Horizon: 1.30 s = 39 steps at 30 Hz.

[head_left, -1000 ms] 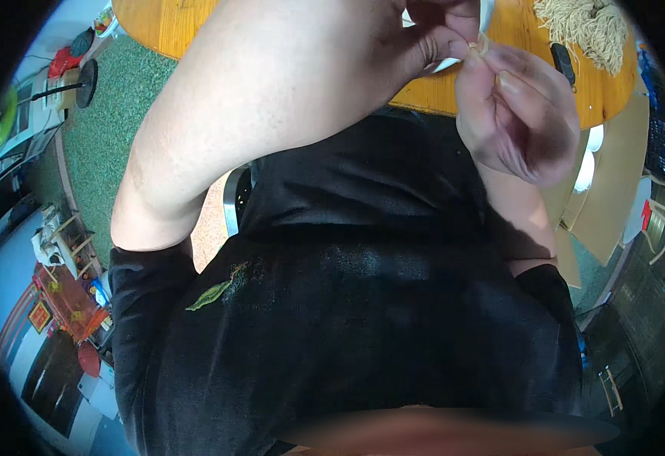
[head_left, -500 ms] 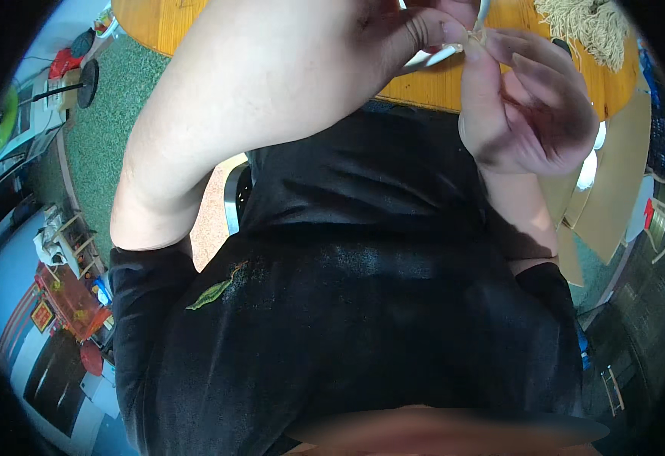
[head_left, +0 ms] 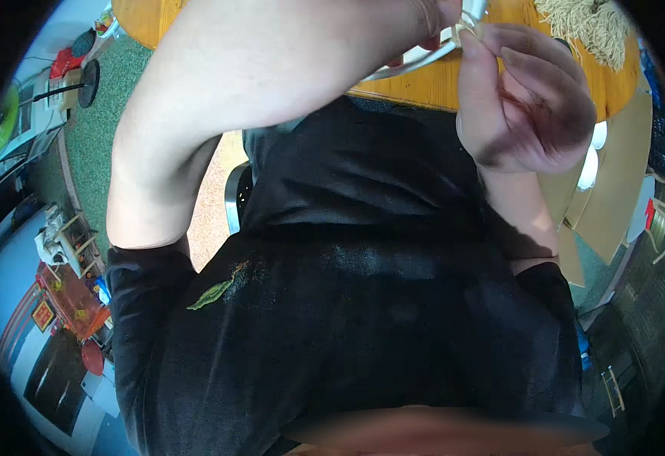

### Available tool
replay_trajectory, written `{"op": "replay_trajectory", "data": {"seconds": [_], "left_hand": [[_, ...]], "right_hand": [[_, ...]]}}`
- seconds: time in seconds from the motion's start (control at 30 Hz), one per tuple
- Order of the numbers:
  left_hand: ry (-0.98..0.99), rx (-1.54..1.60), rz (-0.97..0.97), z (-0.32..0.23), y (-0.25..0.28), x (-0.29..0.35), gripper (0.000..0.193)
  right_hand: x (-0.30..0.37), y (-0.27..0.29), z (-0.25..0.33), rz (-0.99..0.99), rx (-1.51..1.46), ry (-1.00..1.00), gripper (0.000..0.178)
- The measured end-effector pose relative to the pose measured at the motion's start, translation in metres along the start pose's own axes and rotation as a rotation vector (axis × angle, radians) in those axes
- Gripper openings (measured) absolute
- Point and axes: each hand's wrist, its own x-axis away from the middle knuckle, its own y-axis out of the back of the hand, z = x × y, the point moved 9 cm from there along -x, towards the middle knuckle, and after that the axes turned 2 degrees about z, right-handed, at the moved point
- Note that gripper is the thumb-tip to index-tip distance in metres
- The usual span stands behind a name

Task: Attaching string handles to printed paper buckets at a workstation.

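A white ring [head_left: 445, 53], smooth and curved, is held over the table's near edge, with its far part cut off by the top of the picture. Pale cord [head_left: 466, 24] loops around its right side. My right hand [head_left: 530, 99] pinches the cord there between thumb and index finger, the other fingers curled loosely. My left hand [head_left: 440, 17] is at the top edge, mostly out of the picture; its fingers are bent around the ring beside the cord. A hank of cream cord [head_left: 587, 30] lies on the wooden table [head_left: 408, 93] to the right of my hands.
Brown cardboard sheets [head_left: 609, 190] stand right of the table. A chair edge [head_left: 233, 199] shows by my lap. A green leaf-like piece [head_left: 212, 295] is on my black shirt. Farther left are a round black stand base [head_left: 88, 83] and a reddish table [head_left: 74, 300].
My left hand has moved up and away from the cord, partly leaving the picture, and more of the white ring shows. My right hand keeps its pinch in nearly the same place.
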Motion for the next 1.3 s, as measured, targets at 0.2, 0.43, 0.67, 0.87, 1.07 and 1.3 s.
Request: {"op": "replay_trajectory", "data": {"seconds": [0.2,0.43,0.67,0.87,1.07,1.3], "left_hand": [[-0.145,0.294,0.125,-0.034,0.0,0.017,0.005],[-0.112,0.099,0.075,-0.039,-0.002,0.017,0.003],[-0.09,0.137,0.057,-0.046,-0.003,0.023,0.008],[-0.113,0.036,0.057,-0.048,-0.002,0.025,0.009],[-0.194,-0.094,0.112,-0.055,-0.005,0.023,0.009],[-0.094,0.027,0.067,-0.047,-0.001,0.023,0.007]], "right_hand": [[-0.004,0.001,0.002,-0.014,-0.067,0.167,0.042],[0.0,0.002,-0.003,-0.04,-0.19,-0.058,0.041],[0.005,0.004,-0.017,-0.154,-0.28,-0.111,0.045],[0.005,0.004,-0.015,-0.193,-0.334,-0.092,0.043],[0.004,0.002,-0.015,-0.184,-0.345,-0.139,0.038],[0.001,0.002,-0.017,-0.214,-0.403,-0.21,0.032]]}}
